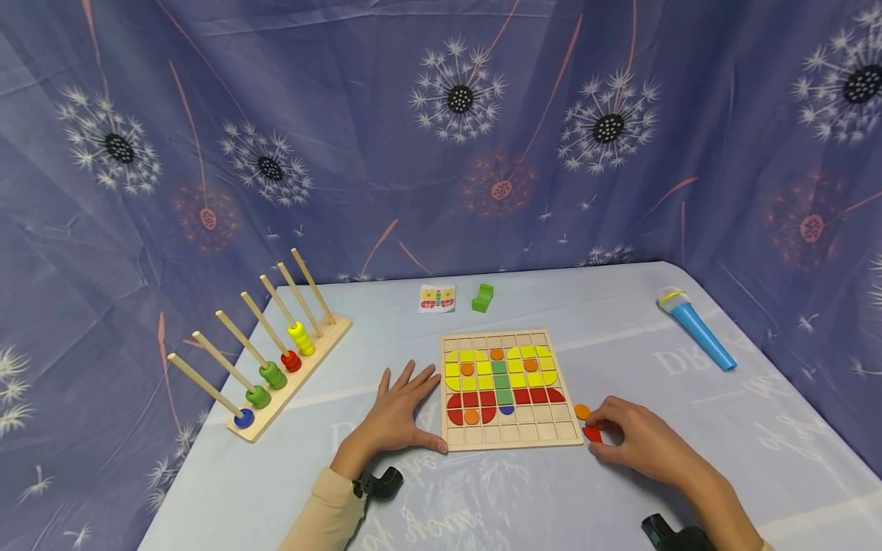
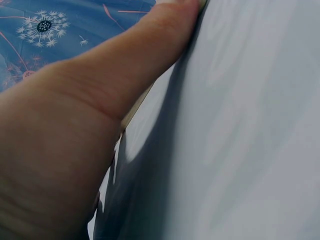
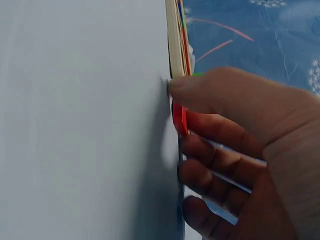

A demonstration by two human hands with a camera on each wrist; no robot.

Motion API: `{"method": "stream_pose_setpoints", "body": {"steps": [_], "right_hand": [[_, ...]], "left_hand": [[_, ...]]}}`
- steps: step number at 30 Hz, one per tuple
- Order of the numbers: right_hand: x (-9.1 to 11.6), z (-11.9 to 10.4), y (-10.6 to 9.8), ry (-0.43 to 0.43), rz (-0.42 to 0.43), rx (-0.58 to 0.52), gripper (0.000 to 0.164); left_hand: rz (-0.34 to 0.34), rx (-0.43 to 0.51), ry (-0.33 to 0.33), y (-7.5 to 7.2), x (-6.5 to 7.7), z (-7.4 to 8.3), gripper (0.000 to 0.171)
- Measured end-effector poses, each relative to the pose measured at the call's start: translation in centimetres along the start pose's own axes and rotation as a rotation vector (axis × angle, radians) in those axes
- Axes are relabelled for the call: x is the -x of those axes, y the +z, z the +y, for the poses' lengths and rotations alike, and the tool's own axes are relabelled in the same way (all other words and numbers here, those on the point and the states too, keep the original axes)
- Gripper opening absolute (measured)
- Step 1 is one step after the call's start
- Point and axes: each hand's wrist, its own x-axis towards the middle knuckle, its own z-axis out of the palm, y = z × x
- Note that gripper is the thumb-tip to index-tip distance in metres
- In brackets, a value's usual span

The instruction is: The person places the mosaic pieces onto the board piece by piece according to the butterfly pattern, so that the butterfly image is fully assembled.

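A wooden grid board [image 1: 561, 435] lies on the table, with yellow, red, green, orange and blue flat pieces set out on it in a butterfly-like pattern. My left hand [image 1: 396, 417] rests with fingers spread at the board's left side, its thumb by the lower left corner. Off the lower right side, my right hand [image 1: 637, 436] pinches a red tile [image 1: 592, 435] between thumb and fingers, low over the tabletop. The right wrist view shows the red tile [image 3: 179, 119] edge-on at the fingers. Just above it lies an orange disc [image 1: 582, 412], close to the board's edge.
A pattern card [image 1: 437, 298] and a green block [image 1: 482, 298] lie behind the board. To the left stands a wooden peg rack [image 1: 331, 337] with coloured beads on several pegs. A blue toy microphone [image 1: 703, 335] lies at the back right. A patterned cloth [image 1: 358, 153] hangs behind the table.
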Motion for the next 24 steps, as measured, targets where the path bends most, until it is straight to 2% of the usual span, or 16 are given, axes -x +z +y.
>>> {"method": "stream_pose_setpoints", "body": {"steps": [5, 12, 19, 24], "right_hand": [[0.15, 0.39, -0.21, -0.047, -0.008, -0.026, 0.026], [-0.06, 0.31, -0.01, -0.013, -0.011, -0.024, 0.027], [-0.11, 0.47, -0.10, -0.069, 0.000, -0.052, 0.028], [-0.28, 0.38, -0.17, -0.053, 0.002, -0.024, 0.026]], "left_hand": [[-0.006, -0.015, -0.005, 0.04, -0.01, -0.06, 0.124], [-0.013, -0.010, -0.010, 0.05, 0.02, -0.09, 0.124], [-0.015, -0.022, -0.011, 0.05, 0.00, -0.08, 0.124], [-0.009, -0.014, -0.003, -0.02, -0.04, 0.00, 0.124]]}}
